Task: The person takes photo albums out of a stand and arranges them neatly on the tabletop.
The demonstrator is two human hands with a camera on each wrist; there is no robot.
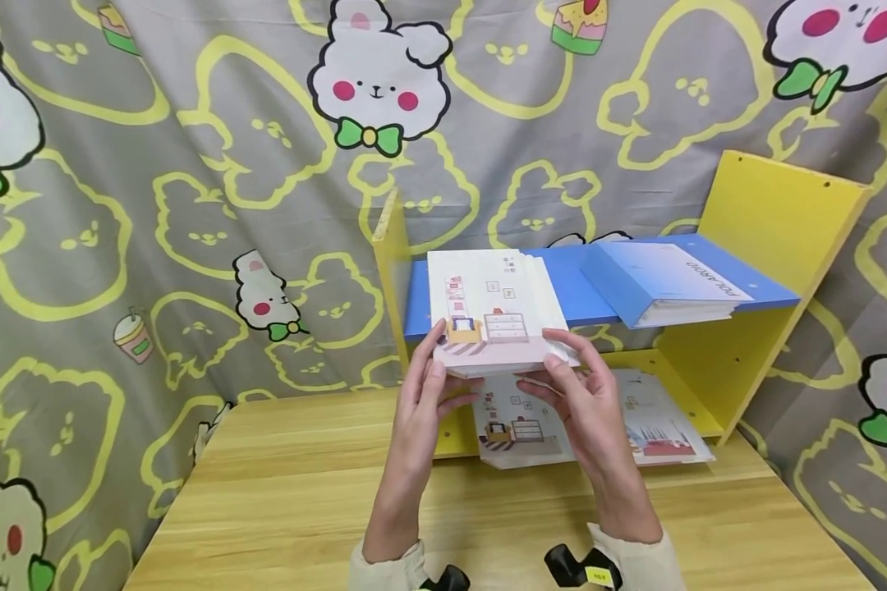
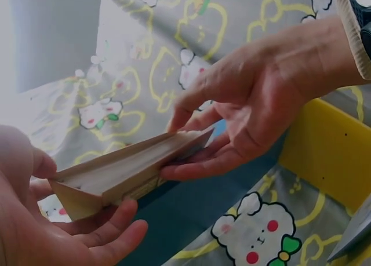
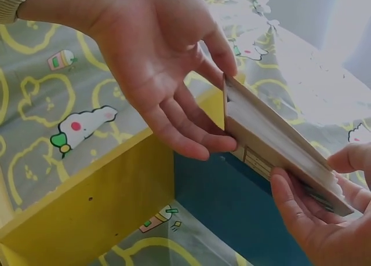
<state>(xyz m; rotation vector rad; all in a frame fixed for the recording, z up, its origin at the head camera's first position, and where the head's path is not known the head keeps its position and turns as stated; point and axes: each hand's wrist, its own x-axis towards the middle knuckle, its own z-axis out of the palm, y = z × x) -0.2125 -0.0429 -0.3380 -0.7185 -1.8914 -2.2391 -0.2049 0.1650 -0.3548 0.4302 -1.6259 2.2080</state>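
Both hands hold a thick photo album (image 1: 488,304) with a pale cover showing a drawn chair and drawers. My left hand (image 1: 417,390) grips its near left corner, thumb on top and fingers below. At the near right corner my right hand (image 1: 587,402) grips it the same way. In the head view the album overlaps the left part of the blue shelf board (image 1: 572,283). Its page block shows between the covers in the left wrist view, where the album (image 2: 130,167) spans both hands. The right wrist view shows the album (image 3: 278,144) tilted between the hands.
A blue album marked POLAROID (image 1: 665,275) lies on the shelf's right side. Below, a matching illustrated album (image 1: 521,431) and another pale album (image 1: 661,439) lie on the yellow bottom board (image 1: 691,402). Yellow side panels (image 1: 776,238) rise at both ends. The wooden table (image 1: 281,492) extends leftward.
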